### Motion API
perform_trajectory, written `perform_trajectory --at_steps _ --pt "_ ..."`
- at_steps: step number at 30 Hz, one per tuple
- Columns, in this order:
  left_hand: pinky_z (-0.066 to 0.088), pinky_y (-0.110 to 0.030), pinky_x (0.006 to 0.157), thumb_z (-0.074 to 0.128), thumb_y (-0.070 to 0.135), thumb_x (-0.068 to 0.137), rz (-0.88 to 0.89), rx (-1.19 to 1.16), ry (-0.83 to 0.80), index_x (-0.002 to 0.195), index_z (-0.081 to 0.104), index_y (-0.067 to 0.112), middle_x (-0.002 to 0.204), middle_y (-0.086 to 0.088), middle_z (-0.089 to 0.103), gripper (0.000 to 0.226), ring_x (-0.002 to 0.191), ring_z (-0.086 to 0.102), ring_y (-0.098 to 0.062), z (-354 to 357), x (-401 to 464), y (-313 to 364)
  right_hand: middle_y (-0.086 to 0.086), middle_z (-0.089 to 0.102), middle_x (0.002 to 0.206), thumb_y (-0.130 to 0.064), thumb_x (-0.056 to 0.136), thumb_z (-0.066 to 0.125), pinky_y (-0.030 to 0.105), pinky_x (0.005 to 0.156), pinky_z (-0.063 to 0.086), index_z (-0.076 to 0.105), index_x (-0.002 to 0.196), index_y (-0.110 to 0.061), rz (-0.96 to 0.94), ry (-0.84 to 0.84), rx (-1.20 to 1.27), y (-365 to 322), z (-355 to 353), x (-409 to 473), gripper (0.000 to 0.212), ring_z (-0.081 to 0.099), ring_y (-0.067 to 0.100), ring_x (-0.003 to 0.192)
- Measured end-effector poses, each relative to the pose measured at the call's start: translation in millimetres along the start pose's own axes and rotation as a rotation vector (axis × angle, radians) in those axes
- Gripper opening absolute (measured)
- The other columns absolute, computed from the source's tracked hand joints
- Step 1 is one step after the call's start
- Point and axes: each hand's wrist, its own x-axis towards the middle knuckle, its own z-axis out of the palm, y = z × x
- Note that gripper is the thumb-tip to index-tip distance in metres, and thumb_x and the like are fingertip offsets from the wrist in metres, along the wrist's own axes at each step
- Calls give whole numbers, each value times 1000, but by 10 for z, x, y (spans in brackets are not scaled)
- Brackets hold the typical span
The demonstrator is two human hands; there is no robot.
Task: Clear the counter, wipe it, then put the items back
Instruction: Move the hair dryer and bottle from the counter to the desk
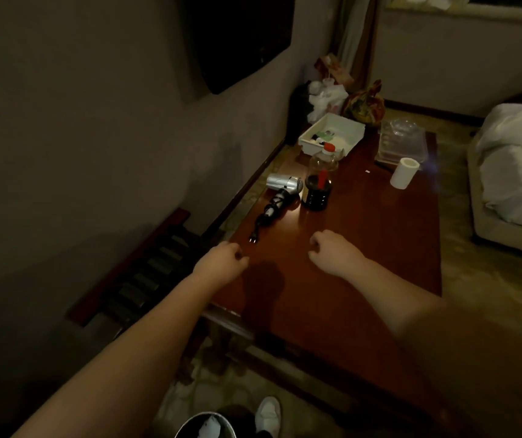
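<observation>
Nearest the viewer, two bare forearms reach over a dark wooden counter [364, 248]. Both the left hand [221, 260] and right hand [332, 252] hover with fingers loosely curled, holding nothing. Just beyond the left fingertips lies a plug [253, 238] whose limp cord trails to a silver hair dryer [283, 184]: probably light and rigid, best taken by its handle. Beside it stands a dark cup [316, 194], then a clear bottle [323, 161], likely slippery. Farther right sits a paper roll [404, 172], soft and light. Beyond are a white tray [332, 134] and clear boxes [402, 143], near the counter's far edge. Bare wood around the fingers leaves moving room.
</observation>
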Motion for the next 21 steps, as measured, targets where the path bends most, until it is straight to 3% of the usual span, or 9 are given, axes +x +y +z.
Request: perform_trajectory --at_steps 5,11,17,21 --pt "50 -28 77 45 47 97 -91 60 17 123 55 19 119 1 48 40 94 52 -11 -38 -1115 -228 5 47 129 -33 96 46 34 92 45 47 133 -15 -146 -61 -154 -226 105 -711 42 48 23 115" --pt "53 -31 78 47 49 96 -254 -7 163 119 56 23 117 5 49 36 93 56 -11 -154 -2432 -627 2 48 129 -35 95 46 36 97 43 48 134 -18 -349 -93 -280 -846 218 -1370 42 48 22 116" --pt "50 -36 87 49 48 94 -477 -41 275 112 58 22 112 3 52 33 99 53 -14 -117 -3623 -1071 -2 51 123 -39 95 47 30 91 44 52 131 -23 -584 -199 -264 -1672 444 -1854 39 50 17 109" --pt "53 -33 84 50 49 94 -661 -95 342 116 58 24 110 8 50 34 97 54 -11 -72 -4336 -1292 -2 51 129 -40 95 47 34 93 48 50 134 -23 -711 -237 -219 -2266 685 -2183 42 52 17 111"
